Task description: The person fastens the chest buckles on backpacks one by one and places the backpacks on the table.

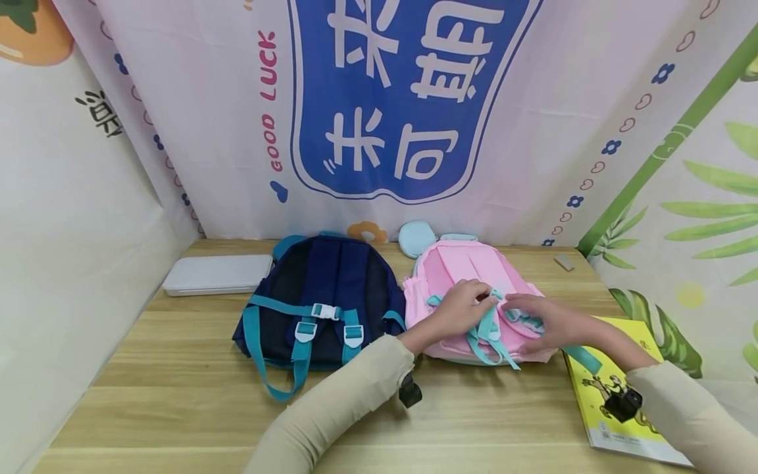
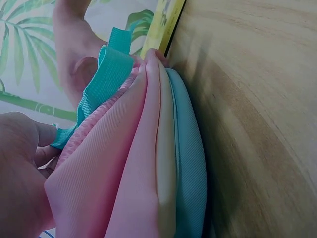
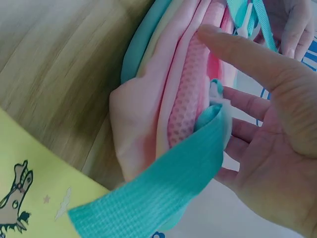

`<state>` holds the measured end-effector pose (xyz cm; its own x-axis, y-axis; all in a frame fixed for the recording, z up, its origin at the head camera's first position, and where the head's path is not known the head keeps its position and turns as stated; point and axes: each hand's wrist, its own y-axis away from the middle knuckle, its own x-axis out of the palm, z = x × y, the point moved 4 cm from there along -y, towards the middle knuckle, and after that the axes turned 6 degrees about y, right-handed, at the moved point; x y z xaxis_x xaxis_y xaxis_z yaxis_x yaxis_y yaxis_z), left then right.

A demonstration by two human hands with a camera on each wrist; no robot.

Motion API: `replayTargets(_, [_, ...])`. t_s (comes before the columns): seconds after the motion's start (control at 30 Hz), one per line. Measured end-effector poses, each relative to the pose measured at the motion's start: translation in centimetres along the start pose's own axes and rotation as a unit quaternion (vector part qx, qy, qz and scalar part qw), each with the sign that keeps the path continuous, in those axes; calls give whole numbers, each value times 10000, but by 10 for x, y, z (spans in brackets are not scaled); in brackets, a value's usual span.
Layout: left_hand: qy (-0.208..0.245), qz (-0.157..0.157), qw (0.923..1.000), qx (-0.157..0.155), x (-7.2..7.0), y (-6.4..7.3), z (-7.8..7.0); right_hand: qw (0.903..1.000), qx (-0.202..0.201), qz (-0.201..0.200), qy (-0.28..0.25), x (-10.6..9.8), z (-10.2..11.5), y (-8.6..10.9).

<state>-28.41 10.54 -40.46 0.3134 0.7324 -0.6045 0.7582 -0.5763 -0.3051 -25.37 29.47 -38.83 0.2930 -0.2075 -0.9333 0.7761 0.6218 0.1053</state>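
Note:
A pink backpack (image 1: 450, 260) lies on the table with its strap side up and teal straps across it. My left hand (image 1: 462, 306) is over its middle, thumb and fingers pinching a teal strap (image 2: 60, 137), as the left wrist view shows. On the right side of the bag, my right hand (image 1: 553, 322) has its thumb and fingers spread. In the right wrist view, the thumb (image 3: 237, 52) rests along the bag's padded edge and the fingers are beside a white buckle and a loose teal strap end (image 3: 158, 183).
Left of the pink bag lies a navy backpack (image 1: 337, 276) with teal straps. A white flat case (image 1: 216, 273) sits at the back left. Under my right forearm is a yellow book (image 1: 616, 395). A light blue round pouch (image 1: 416, 238) and a small eraser-like block (image 1: 564, 262) are at the back.

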Motion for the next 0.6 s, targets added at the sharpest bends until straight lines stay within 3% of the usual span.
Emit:
replayTargets(0.33, [145, -16, 9998, -149, -3, 3, 2, 9988, -195, -451, 41, 4, 0, -6])
replayTargets(0.6, [592, -121, 9966, -555, -7, 3, 2, 9977, -225, -620, 176, 8, 0, -12])
